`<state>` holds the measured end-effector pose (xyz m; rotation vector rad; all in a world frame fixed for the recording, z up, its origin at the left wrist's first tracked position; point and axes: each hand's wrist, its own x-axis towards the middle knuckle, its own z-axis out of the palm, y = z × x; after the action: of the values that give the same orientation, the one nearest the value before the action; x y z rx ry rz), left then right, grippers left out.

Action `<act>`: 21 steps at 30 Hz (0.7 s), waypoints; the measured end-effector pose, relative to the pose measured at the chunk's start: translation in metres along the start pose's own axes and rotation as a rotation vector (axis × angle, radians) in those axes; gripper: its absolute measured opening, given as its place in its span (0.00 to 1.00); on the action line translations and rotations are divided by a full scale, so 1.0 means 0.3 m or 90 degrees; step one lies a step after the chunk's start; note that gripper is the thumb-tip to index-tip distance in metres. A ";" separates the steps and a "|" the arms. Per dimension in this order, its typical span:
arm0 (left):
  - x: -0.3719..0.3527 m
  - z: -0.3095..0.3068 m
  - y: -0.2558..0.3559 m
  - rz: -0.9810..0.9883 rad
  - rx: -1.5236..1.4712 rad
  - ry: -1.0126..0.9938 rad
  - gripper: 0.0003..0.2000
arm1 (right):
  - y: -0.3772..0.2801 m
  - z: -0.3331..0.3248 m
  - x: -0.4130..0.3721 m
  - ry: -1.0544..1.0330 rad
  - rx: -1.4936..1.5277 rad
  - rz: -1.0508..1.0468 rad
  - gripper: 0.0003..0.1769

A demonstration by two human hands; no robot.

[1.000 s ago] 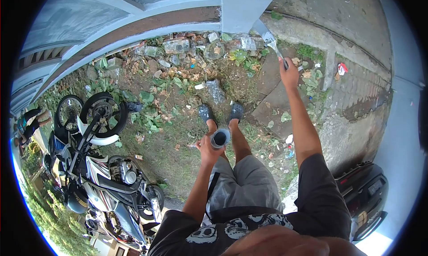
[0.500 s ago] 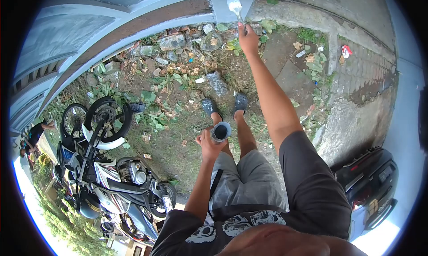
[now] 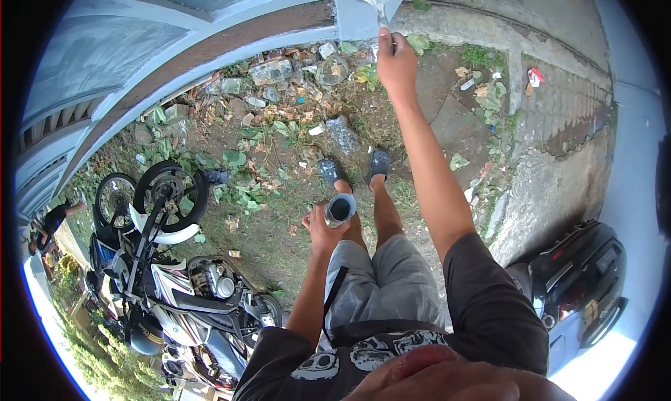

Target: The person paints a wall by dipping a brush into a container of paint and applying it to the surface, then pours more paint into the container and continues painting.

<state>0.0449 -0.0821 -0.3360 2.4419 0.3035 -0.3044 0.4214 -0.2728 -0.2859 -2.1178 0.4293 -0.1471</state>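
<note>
With my right arm stretched far forward, my right hand [image 3: 395,62] is closed round the handle of a paintbrush [image 3: 378,4]. Pale paint coats the bristles, which lie against or just in front of a light blue-grey pillar [image 3: 354,17]; contact is hard to tell. Close to my body, my left hand [image 3: 323,228] grips a small cup [image 3: 342,208] by its side. Its rim is light blue-grey and the inside looks dark; how full it is I cannot make out.
Rubble and leaves [image 3: 272,71] cover the ground below the wall. Motorcycles [image 3: 182,282] stand at left, with another person [image 3: 52,226] beyond them. A dark car [image 3: 580,282] is at right beside a concrete strip [image 3: 552,191]. My clogs [image 3: 379,162] are on dirt.
The paintbrush has moved up the view along the pillar, and my right hand has turned slightly with it. My left hand and the cup have shifted only a little.
</note>
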 end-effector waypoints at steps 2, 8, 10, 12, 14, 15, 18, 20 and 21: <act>0.008 -0.020 -0.008 0.013 -0.005 -0.003 0.37 | -0.100 -0.060 -0.072 0.005 0.054 -0.009 0.22; 0.026 -0.083 -0.057 0.052 -0.013 -0.001 0.38 | -0.192 -0.060 -0.177 0.067 0.206 -0.003 0.22; 0.030 -0.105 -0.080 0.064 -0.001 -0.003 0.38 | -0.148 0.010 -0.141 0.089 0.262 0.006 0.22; 0.032 -0.124 -0.117 0.060 0.001 -0.006 0.38 | -0.059 0.119 -0.068 0.109 0.271 -0.070 0.21; 0.033 -0.155 -0.144 0.056 -0.002 -0.006 0.38 | 0.030 0.212 -0.019 0.106 0.202 -0.060 0.22; 0.029 -0.171 -0.158 0.050 -0.005 -0.003 0.37 | 0.082 0.261 -0.007 0.098 0.133 -0.053 0.22; 0.005 -0.213 -0.214 0.028 0.017 -0.005 0.38 | 0.330 0.397 -0.017 0.077 -0.076 -0.007 0.25; -0.009 -0.234 -0.252 0.010 0.024 -0.011 0.38 | 0.479 0.447 -0.047 0.018 -0.099 0.114 0.27; -0.016 -0.245 -0.266 -0.010 0.028 -0.018 0.38 | 0.489 0.450 -0.061 -0.042 -0.123 0.232 0.29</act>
<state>0.0275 0.0245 -0.3247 2.4774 0.3072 -0.3556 0.4044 -0.2331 -0.4814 -2.1840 0.8074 0.1813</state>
